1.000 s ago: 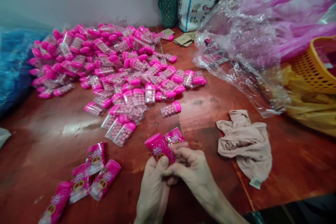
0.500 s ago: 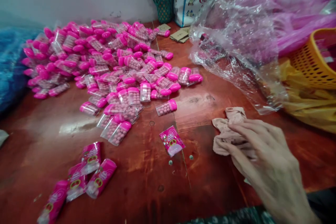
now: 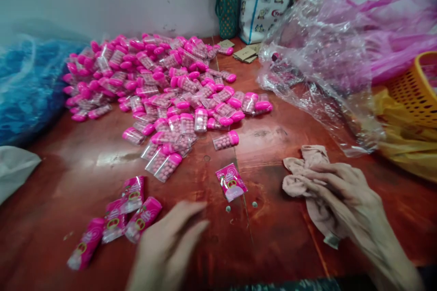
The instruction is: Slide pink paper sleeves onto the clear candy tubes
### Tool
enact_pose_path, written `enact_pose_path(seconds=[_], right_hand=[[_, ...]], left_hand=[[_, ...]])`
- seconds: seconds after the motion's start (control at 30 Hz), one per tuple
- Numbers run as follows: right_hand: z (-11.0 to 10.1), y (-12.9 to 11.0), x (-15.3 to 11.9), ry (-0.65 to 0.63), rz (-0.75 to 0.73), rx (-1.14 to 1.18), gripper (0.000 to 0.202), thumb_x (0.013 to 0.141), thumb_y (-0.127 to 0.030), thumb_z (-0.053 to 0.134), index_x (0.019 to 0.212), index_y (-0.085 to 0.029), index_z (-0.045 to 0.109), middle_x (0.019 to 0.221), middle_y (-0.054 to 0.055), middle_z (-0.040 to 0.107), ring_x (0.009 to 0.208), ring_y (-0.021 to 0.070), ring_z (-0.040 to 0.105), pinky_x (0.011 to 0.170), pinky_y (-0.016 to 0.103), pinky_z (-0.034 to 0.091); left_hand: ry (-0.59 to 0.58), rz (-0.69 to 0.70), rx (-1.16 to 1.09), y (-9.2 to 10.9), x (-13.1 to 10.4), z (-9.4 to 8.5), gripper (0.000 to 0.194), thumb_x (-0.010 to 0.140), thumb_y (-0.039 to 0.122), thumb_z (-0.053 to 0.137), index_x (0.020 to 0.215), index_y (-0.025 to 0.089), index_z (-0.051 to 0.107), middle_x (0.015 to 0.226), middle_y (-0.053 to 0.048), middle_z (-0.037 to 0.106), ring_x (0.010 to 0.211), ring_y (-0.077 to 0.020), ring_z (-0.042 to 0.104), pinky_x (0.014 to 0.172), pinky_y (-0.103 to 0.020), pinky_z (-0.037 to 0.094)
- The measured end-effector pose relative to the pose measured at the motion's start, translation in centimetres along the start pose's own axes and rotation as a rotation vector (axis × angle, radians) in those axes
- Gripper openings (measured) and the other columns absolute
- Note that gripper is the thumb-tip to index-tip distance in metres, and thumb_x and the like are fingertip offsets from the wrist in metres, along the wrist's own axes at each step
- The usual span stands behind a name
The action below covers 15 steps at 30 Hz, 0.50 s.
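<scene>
My right hand [image 3: 344, 195] has its fingers pressed together on a crumpled beige cloth [image 3: 295, 185] on the table's right side. Blurred by motion, my left hand [image 3: 170, 241] is over the front of the table, thumb and fingers apart, with nothing between them. A pink printed sleeve [image 3: 231, 183] lies flat between the hands. Left of my left hand lie several wrapped pink containers [image 3: 142, 219]. Behind them spreads a large heap of clear containers with pink caps and pink balls [image 3: 150, 77].
Blue plastic bags [image 3: 30, 86] and white cloth [image 3: 15, 170] lie at left. Clear plastic wrap [image 3: 317, 68], a pink bag [image 3: 389, 32] and an orange basket [image 3: 414, 88] are at right. Cardboard pieces [image 3: 245, 54] sit by a printed bag [image 3: 261, 4].
My left hand has come into view at the front. My right hand's fingers have closed more on the cloth, and more of the cloth shows below them. The view has shifted left.
</scene>
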State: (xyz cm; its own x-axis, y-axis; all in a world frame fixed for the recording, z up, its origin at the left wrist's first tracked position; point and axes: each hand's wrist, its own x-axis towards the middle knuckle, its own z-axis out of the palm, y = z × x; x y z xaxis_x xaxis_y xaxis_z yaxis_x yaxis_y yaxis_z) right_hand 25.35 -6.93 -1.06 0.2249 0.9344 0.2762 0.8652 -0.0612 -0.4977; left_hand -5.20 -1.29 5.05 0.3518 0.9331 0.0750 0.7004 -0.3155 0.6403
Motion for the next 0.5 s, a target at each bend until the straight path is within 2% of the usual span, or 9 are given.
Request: enact_pose_path(seconds=[0.07, 0.13, 0.17, 0.2, 0.27, 0.3, 0.37, 0.43, 0.5], right_hand=[[0.7, 0.3, 0.0, 0.047, 0.0, -0.02, 0.028, 0.089, -0.039, 0.042, 0.084, -0.022, 0.063, 0.094, 0.009, 0.061, 0.093, 0.0281, 0.051, 0.083, 0.045, 0.039], [1.4, 0.6, -0.3, 0.079, 0.0, -0.032, 0.029, 0.089, -0.042, 0.039, 0.083, -0.023, 0.061, 0.092, 0.01, 0.06, 0.09, 0.0284, 0.05, 0.08, 0.045, 0.037], [1.7, 0.8, -0.4, 0.091, 0.009, -0.025, 0.031, 0.09, -0.043, 0.037, 0.084, -0.024, 0.06, 0.093, 0.01, 0.06, 0.091, 0.0288, 0.05, 0.08, 0.045, 0.036], [2.0, 1.0, -0.6, 0.1, 0.028, -0.014, 0.032, 0.09, -0.043, 0.035, 0.086, -0.025, 0.06, 0.095, 0.01, 0.06, 0.093, 0.0292, 0.05, 0.08, 0.046, 0.036], [2.3, 1.1, -0.9, 0.12, 0.07, 0.008, 0.033, 0.09, -0.045, 0.033, 0.088, -0.026, 0.06, 0.099, 0.01, 0.06, 0.096, 0.0293, 0.049, 0.08, 0.046, 0.035], [2.4, 1.1, -1.0, 0.126, 0.085, 0.012, 0.034, 0.09, -0.046, 0.034, 0.087, -0.026, 0.061, 0.099, 0.009, 0.06, 0.097, 0.0289, 0.049, 0.08, 0.046, 0.036], [2.6, 0.9, -0.9, 0.14, 0.096, 0.013, 0.039, 0.09, -0.049, 0.034, 0.084, -0.023, 0.062, 0.096, 0.008, 0.06, 0.094, 0.0278, 0.049, 0.079, 0.044, 0.037], [2.6, 0.7, -0.7, 0.163, 0.113, 0.009, 0.045, 0.09, -0.051, 0.033, 0.081, -0.019, 0.064, 0.092, 0.009, 0.06, 0.09, 0.0267, 0.049, 0.078, 0.043, 0.038], [2.7, 0.4, -0.3, 0.199, 0.148, -0.001, 0.048, 0.09, -0.05, 0.033, 0.078, -0.017, 0.064, 0.088, 0.009, 0.061, 0.085, 0.0254, 0.048, 0.075, 0.041, 0.039]], left_hand=[[-0.127, 0.143, -0.133, 4.4, 3.0, 4.7, 0.019, 0.082, 0.024, 0.054, 0.098, 0.02, 0.063, 0.091, -0.007, 0.068, 0.082, -0.0222, 0.063, 0.073, -0.031, 0.051], [-0.199, 0.286, -0.09, 7.9, 5.0, 9.6, 0.023, 0.08, 0.011, 0.05, 0.101, 0.014, 0.06, 0.093, -0.014, 0.065, 0.082, -0.0274, 0.061, 0.07, -0.038, 0.051], [-0.265, 0.326, -0.04, 9.0, 5.5, 11.8, 0.032, 0.077, 0.002, 0.045, 0.105, 0.011, 0.058, 0.098, -0.016, 0.064, 0.082, -0.0278, 0.061, 0.069, -0.038, 0.05], [-0.297, 0.344, 0.017, 9.6, 5.7, 13.7, 0.036, 0.073, -0.003, 0.042, 0.104, 0.008, 0.058, 0.097, -0.019, 0.063, 0.077, -0.0277, 0.061, 0.062, -0.036, 0.05], [-0.258, 0.307, 0.06, 9.5, 5.5, 16.2, 0.035, 0.074, -0.002, 0.04, 0.104, 0.006, 0.057, 0.092, -0.021, 0.063, 0.069, -0.0265, 0.06, 0.054, -0.033, 0.047], [-0.237, 0.32, 0.015, 9.1, 5.3, 16.8, 0.034, 0.077, 0.0, 0.04, 0.104, 0.009, 0.057, 0.089, -0.019, 0.064, 0.068, -0.0248, 0.06, 0.056, -0.032, 0.046], [-0.182, 0.338, -0.067, 8.3, 5.0, 16.9, 0.03, 0.081, 0.007, 0.042, 0.106, 0.013, 0.058, 0.087, -0.015, 0.065, 0.069, -0.0231, 0.06, 0.06, -0.031, 0.045], [-0.172, 0.337, -0.12, 7.7, 5.0, 15.9, 0.025, 0.083, 0.015, 0.045, 0.104, 0.016, 0.06, 0.084, -0.012, 0.066, 0.066, -0.0221, 0.06, 0.059, -0.031, 0.043], [-0.206, 0.314, -0.136, 7.4, 4.9, 14.3, 0.021, 0.085, 0.02, 0.045, 0.096, 0.017, 0.063, 0.077, -0.01, 0.066, 0.061, -0.0213, 0.059, 0.056, -0.03, 0.042]])
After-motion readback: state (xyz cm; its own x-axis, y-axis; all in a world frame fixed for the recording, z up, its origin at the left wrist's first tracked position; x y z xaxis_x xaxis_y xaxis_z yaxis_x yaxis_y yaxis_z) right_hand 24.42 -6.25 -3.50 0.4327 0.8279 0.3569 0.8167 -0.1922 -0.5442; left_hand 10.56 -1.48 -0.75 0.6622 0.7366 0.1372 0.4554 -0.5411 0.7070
